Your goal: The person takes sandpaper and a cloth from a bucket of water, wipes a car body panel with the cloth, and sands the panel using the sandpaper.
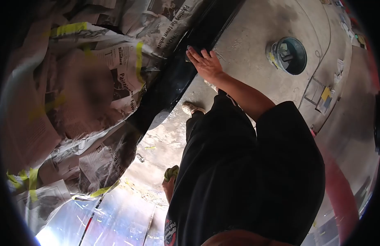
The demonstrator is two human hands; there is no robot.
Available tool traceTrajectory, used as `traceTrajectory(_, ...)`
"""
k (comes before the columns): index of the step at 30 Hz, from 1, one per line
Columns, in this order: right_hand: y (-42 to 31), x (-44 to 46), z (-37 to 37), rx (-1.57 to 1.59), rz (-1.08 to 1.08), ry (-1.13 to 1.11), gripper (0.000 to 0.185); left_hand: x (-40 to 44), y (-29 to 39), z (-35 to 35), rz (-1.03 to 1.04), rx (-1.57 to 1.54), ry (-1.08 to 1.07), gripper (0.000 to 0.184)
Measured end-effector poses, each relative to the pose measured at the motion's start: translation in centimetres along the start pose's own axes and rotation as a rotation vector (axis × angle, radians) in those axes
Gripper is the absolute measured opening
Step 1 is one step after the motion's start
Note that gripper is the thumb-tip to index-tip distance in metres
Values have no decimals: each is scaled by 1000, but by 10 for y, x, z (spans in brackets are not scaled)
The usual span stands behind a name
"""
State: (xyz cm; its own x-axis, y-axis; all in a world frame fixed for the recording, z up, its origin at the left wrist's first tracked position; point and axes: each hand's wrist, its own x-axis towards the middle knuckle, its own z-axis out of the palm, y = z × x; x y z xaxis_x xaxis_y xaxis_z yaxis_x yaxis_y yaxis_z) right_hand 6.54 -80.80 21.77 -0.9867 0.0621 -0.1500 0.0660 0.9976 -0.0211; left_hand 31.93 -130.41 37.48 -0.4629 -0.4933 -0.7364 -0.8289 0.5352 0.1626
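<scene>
My right hand [205, 64] lies flat, fingers spread, on a glossy black panel [167, 84] that runs diagonally beside newspaper-covered bodywork. A small dark edge shows by its fingertips; what it is, I cannot make out. Low beside my body, my left hand [168, 189] is closed round a crumpled green cloth [171, 173], partly hidden by my black shirt. Newspaper sheets [95, 160] and yellow tape [139, 61] cover the bodywork.
On the concrete floor [243, 45] stands a dark bucket [294, 55] with something inside. A light shoe [192, 108] is below the panel. A frame with papers [323, 100] lies on the right, near a cable.
</scene>
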Motion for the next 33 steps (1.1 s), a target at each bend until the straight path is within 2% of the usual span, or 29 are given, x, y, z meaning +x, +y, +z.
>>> traceTrajectory(2, 24, 3, 0, -20, -90, 30, 69, -20, 25, 10, -9, -26, 12, 45)
traceTrajectory(5, 107, 42, -15, -107, 151, 99, 64, -45, 38, 19, -29, 1, 48, 43)
traceTrajectory(7, 121, 58, -15, -48, 235, 150, 62, -51, 37, 21, -29, -7, 48, 43)
traceTrajectory(9, 108, 58, -2, -11, 282, 196, 60, -53, 39, 21, -31, 4, 50, 43)
traceTrajectory(12, 47, 26, 7, 75, 83, 158, 61, -53, 44, 25, -32, 9, 45, 42)
traceTrajectory(15, 72, 23, -4, 59, 1, 140, 62, -52, 48, 21, -36, 23, 50, 42)
traceTrajectory(18, 130, 57, -13, 47, 247, 154, 65, -55, 50, 21, -49, 31, 57, 42)
traceTrajectory(21, 112, 62, -9, 81, 366, 184, 59, -52, 56, 19, -50, 42, 57, 41)
traceTrajectory(24, 56, 31, 4, 90, 158, 149, 58, -50, 61, 18, -46, 44, 56, 41)
traceTrajectory(27, 83, 34, 8, 65, 63, 197, 62, -49, 66, 15, -41, 54, 61, 41)
traceTrajectory(30, 147, 70, -14, -23, 299, 163, 62, -49, 69, 14, -44, 62, 63, 40)
traceTrajectory(33, 143, 74, -12, -6, 338, 197, 62, -50, 73, 12, -47, 70, 69, 40)
